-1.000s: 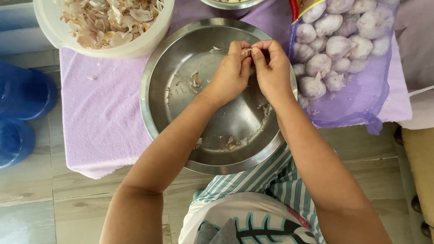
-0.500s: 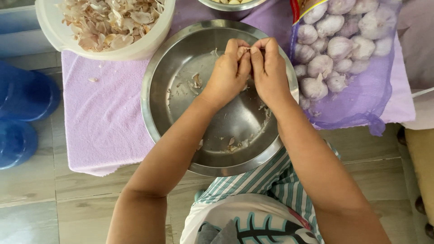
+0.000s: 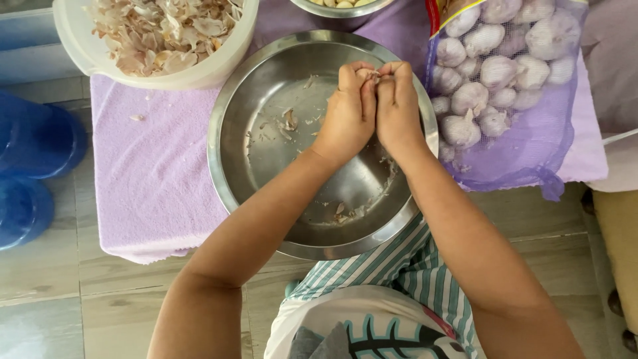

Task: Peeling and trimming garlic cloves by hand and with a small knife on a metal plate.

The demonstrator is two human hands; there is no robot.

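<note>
My left hand (image 3: 349, 110) and my right hand (image 3: 399, 106) are pressed together over the far side of a large steel bowl (image 3: 252, 113). Their fingertips pinch a small garlic piece (image 3: 369, 75), mostly hidden between the fingers. Thin scraps of garlic skin lie scattered on the bowl's bottom. To the right, a purple mesh bag (image 3: 518, 139) lies on its side, holding several whole garlic bulbs (image 3: 498, 70). The bowl and bag rest on a lilac towel (image 3: 153, 179).
A white bowl (image 3: 159, 73) heaped with garlic skins stands at the back left. Another steel bowl (image 3: 339, 8) with peeled cloves shows at the top edge. Blue containers (image 3: 33, 159) stand on the tiled floor at the left. My striped clothing fills the bottom.
Both hands have stayed joined at the far rim of the bowl, shifting only slightly as the fingers work the garlic piece.
</note>
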